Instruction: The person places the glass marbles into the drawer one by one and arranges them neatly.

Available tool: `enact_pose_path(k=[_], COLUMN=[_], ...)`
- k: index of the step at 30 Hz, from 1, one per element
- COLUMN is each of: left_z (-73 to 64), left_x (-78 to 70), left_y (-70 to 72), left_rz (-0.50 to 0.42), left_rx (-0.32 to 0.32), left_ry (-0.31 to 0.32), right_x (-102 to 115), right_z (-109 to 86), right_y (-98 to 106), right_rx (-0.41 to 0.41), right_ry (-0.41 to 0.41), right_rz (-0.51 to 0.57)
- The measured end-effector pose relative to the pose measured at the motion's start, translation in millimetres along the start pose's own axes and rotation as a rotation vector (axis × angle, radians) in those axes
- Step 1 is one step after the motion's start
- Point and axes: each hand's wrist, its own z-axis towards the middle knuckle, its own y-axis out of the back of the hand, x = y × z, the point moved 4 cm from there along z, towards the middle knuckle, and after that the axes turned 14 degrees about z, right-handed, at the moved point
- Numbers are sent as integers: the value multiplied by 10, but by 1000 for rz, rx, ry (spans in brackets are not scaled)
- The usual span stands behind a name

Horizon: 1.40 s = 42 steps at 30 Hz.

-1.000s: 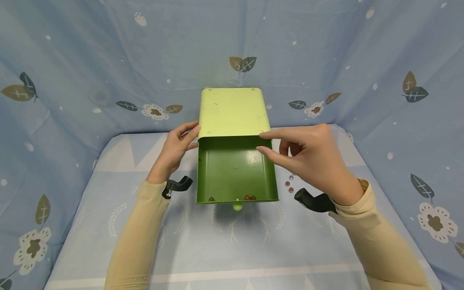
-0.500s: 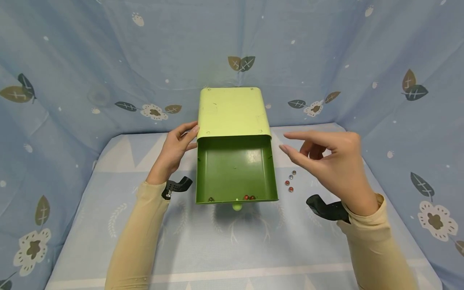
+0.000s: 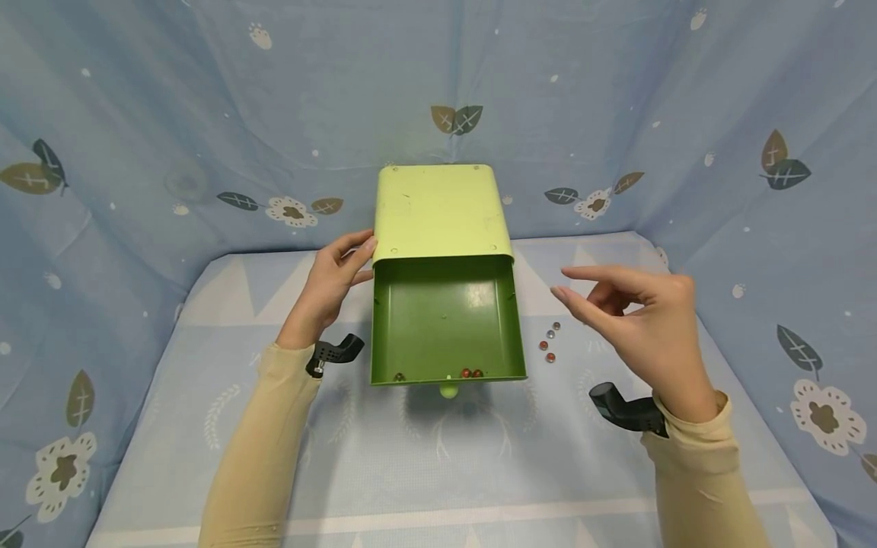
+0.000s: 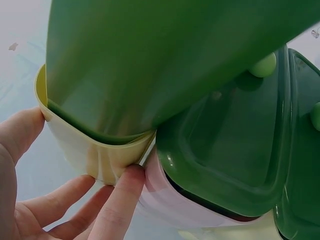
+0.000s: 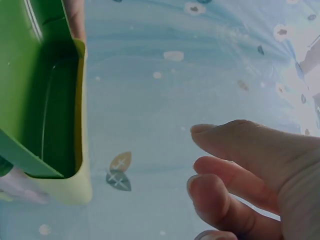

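Note:
A yellow-topped drawer cabinet [image 3: 441, 209] stands at the back of the table with its green top drawer [image 3: 445, 320] pulled out. Along the drawer's front wall lie two red beads [image 3: 471, 373] and a dark bead [image 3: 400, 377]. My left hand [image 3: 327, 283] holds the cabinet's left side, thumb and fingertips on the yellow casing [image 4: 92, 160] in the left wrist view. To the right of the drawer, my right hand [image 3: 637, 323] hovers with thumb and index finger apart and nothing between them. Several small red and grey beads [image 3: 551, 357] lie on the table nearby.
Lower green drawers [image 4: 225, 150], closed in pink and cream casings, show under the top one in the left wrist view. A round green knob [image 3: 448, 390] sticks out from the drawer's front. Blue patterned cloth [image 3: 288, 99] surrounds the table [image 3: 384, 472].
My right hand has moved from over the drawer's right edge out to the right and slightly down, thumb and index finger still apart. The left hand, cabinet and drawer stay put.

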Motion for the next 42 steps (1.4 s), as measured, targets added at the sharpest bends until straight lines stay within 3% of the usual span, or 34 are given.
enact_pose_path(k=[18, 42], left_z=[-11, -14], left_x=[-21, -15], left_y=[6, -17], left_rz=[-4, 9], left_rx=[2, -8], left_ry=[-12, -13], right_x=[-528, -1248], right_z=[-455, -933], right_y=[-85, -207], right_rx=[8, 73], right_ry=[-217, -392], right_rz=[-43, -210])
